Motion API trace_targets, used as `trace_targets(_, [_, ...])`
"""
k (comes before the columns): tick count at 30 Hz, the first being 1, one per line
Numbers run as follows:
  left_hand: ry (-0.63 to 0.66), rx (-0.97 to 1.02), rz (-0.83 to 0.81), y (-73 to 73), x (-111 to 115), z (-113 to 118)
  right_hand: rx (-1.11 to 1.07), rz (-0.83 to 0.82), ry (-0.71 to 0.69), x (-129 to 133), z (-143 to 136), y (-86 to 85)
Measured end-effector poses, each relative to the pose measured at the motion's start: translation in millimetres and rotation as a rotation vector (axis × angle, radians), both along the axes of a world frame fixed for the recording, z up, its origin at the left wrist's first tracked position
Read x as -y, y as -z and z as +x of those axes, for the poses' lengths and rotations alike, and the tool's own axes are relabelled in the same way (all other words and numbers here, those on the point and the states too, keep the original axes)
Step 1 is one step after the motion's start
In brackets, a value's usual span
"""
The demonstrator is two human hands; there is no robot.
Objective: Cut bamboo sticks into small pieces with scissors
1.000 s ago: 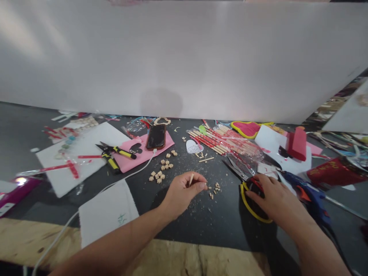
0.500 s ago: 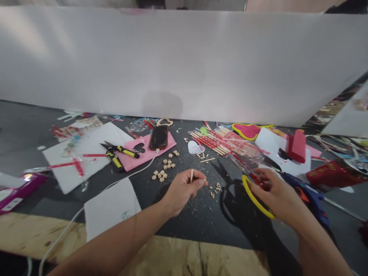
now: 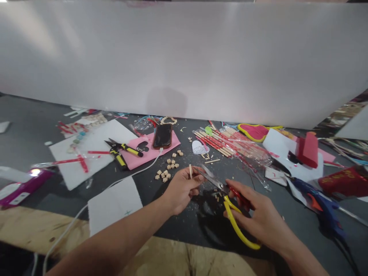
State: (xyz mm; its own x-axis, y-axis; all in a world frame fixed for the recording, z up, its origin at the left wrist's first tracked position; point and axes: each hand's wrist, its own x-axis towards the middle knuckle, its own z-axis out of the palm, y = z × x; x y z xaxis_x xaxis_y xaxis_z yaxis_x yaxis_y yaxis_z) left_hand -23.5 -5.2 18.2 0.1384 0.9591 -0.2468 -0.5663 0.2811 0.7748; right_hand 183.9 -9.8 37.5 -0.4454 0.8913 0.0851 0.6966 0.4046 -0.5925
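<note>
Pinched in the fingers of my left hand point(image 3: 181, 189) is a thin wooden stick point(image 3: 190, 171), its end sticking up above the knuckles. My right hand point(image 3: 260, 212) grips scissors point(image 3: 237, 226) with one yellow and one red handle. Their parted blades point left, with the tips at the fingers of my left hand. Small cut stick pieces point(image 3: 217, 197) lie on the dark table beneath the scissors. Several little wooden clusters point(image 3: 163, 175) sit left of my left hand. Beyond the hands are wrapped red-and-wood sticks point(image 3: 215, 142) and a small drawn paper cutout point(image 3: 199, 148).
A phone point(image 3: 162, 135) on a cable rests on pink paper point(image 3: 135, 163) beside yellow-black pliers point(image 3: 119, 155). At right lie a blue glue gun point(image 3: 319, 203), a red can point(image 3: 343, 182) and a red block point(image 3: 309, 150). A white panel point(image 3: 184, 57) stands behind the table.
My right hand has brought the scissors left and turned their blades to my left hand. The left hand still pinches the stick. The camera view has shifted slightly.
</note>
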Motion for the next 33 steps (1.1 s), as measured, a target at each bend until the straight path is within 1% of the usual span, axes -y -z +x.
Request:
trace_targets(3, [0.005,0.026,-0.018,-0.1,-1.3,-0.8,0.121,0.131,-0.080,-0.1,-0.5,-0.4])
trace_targets(5, [0.008,0.039,-0.024,-0.5,-1.3,-1.0,0.171,0.203,-0.101,-1.8,0.8,0.0])
trace_targets(8, [0.021,0.049,-0.038,-1.1,-0.6,-0.7,0.213,0.263,-0.111,-4.2,2.8,2.8])
trace_targets(13, [0.020,0.016,0.001,-0.2,0.4,0.4,0.224,0.317,-0.130,-5.8,3.6,8.5])
trace_targets(20, [0.008,-0.021,0.022,-1.2,0.8,0.0,0.221,0.356,-0.141,-6.0,5.1,11.6])
trace_targets(24, [-0.005,-0.012,0.030,-1.5,0.8,0.6,0.218,0.403,-0.153,-5.4,5.6,11.8])
trace_targets(33, [-0.020,0.023,0.008,-1.6,2.8,2.7,0.246,0.419,-0.160,-3.1,6.9,7.8])
